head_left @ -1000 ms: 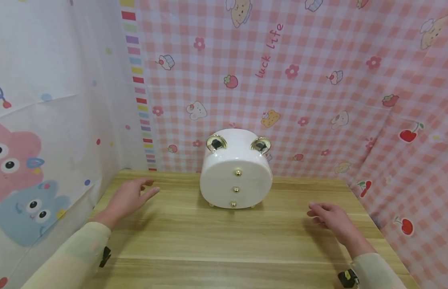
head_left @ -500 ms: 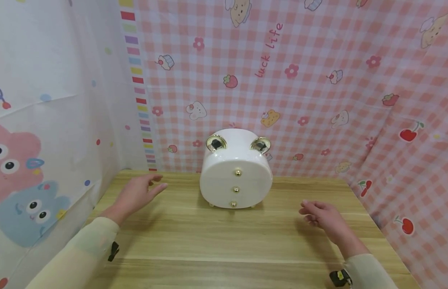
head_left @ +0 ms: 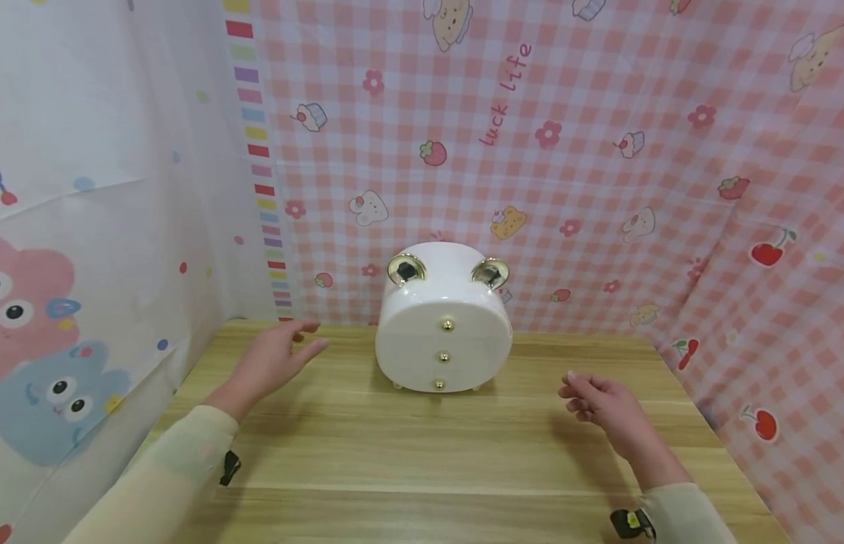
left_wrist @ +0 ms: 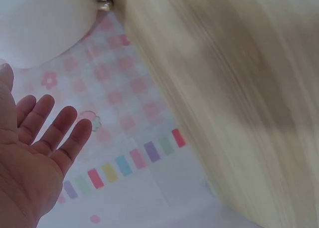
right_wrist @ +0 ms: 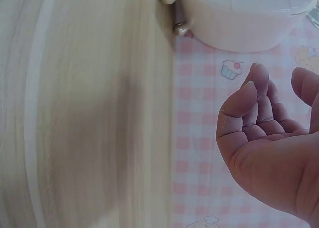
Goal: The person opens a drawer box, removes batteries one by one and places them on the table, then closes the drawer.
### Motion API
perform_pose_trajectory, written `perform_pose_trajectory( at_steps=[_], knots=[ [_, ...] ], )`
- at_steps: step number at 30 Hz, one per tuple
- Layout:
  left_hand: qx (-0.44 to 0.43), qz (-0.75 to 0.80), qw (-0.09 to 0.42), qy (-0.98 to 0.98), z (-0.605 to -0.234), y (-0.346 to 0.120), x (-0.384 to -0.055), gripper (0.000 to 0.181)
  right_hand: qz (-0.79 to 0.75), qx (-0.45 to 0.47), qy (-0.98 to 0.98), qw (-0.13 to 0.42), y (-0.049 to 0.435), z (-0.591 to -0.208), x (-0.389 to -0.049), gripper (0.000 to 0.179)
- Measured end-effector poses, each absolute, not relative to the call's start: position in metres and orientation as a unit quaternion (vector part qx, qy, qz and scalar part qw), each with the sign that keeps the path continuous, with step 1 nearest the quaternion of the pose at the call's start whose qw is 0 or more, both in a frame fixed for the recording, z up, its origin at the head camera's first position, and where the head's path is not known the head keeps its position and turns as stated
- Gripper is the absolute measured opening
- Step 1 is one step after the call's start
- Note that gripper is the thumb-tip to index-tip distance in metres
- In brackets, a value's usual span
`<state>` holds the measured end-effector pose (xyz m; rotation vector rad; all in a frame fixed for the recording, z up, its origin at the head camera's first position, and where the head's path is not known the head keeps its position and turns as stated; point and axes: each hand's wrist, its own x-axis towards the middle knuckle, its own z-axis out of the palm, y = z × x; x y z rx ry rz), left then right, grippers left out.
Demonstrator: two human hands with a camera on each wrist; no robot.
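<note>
Checked cloth (head_left: 476, 177): hangs behind the table's far edge; a shove on the box from the front could probably press its back into the folds.
Table (head_left: 367, 461): bears the box; its wood-grain top looks smooth, so an off-centre push might slide or turn the load.
White box (head_left: 416, 344): stands upright near the middle of the far edge, touched by neither hand; its glossy, rounded sides could slip through a light or uneven grip.
Left hand (head_left: 268, 363): over the table's far left corner area, thumb set wide of the fingers, holding nothing; arriving alone, it would likely shunt the box rightward.
Right hand (head_left: 608, 408): towards the right edge, fingers loosely curled, a narrower gap, holding nothing; bent fingertips might knock the box's side.
Gold-rimmed fittings (head_left: 406, 270): two, at the box's top; a careless hand could catch on them.
Gold knobs (head_left: 445, 357): three, down the front; small and round, they may escape a pinch.
Gold feet (head_left: 398, 386): under the box; a strong tug could tip it over them.
</note>
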<state>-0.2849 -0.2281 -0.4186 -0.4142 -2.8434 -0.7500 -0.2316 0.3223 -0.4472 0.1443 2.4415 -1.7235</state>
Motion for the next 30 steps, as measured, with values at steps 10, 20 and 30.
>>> perform_pose_trajectory(
  at_steps=[10, 20, 30],
  knots=[
    [-0.150, -0.272, 0.089, -0.946, -0.406, -0.205, -0.294, 0.058, -0.594, 0.035, 0.801, 0.065, 0.306, -0.443, -0.227, 0.060],
    [-0.146, -0.284, 0.085, -0.944, -0.400, -0.197, -0.298, 0.058, -0.601, 0.020, 0.796, 0.072, 0.294, -0.437, -0.227, 0.059],
    [-0.156, -0.304, 0.083, -0.936, -0.393, -0.187, -0.303, 0.061, -0.617, 0.020, 0.783, 0.078, 0.283, -0.434, -0.227, 0.052]
  ],
)
